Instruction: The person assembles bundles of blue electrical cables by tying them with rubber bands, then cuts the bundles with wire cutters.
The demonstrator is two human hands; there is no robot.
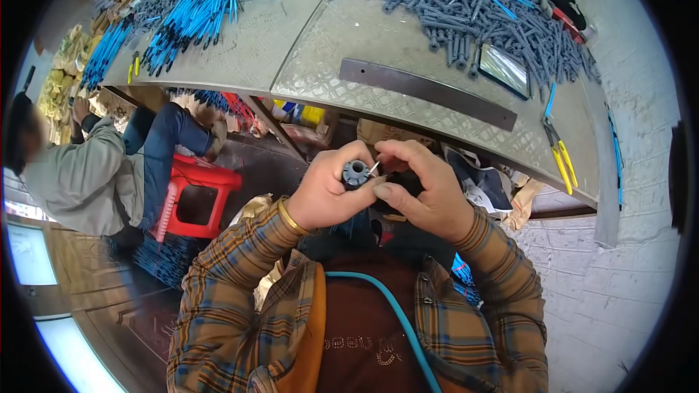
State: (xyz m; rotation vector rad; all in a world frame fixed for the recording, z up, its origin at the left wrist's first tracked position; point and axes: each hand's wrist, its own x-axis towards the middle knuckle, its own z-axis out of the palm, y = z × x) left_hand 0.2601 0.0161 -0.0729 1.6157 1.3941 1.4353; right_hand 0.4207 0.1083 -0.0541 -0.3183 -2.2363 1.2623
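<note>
Above my lap, my left hand [328,188] is wrapped round a dark grey plastic tube piece [356,174], held end-on so that its round hole and notched rim show. My right hand [428,193] is close beside it, thumb and forefinger curled toward the rim. Between those fingertips and the rim a thin, pale sliver [374,168] sticks out; its kind is too small to tell. The rest of the tube is hidden in my left palm. On the worktable [313,51] beyond lies a big heap of similar grey tube pieces [466,11].
A dark metal bar [426,93] lies along the table's near edge, with a phone [504,70] and yellow-handled pliers [561,149] to its right. Blue rods with black ends [193,18] are piled left. A person [84,167] sits at left near a red stool [195,193].
</note>
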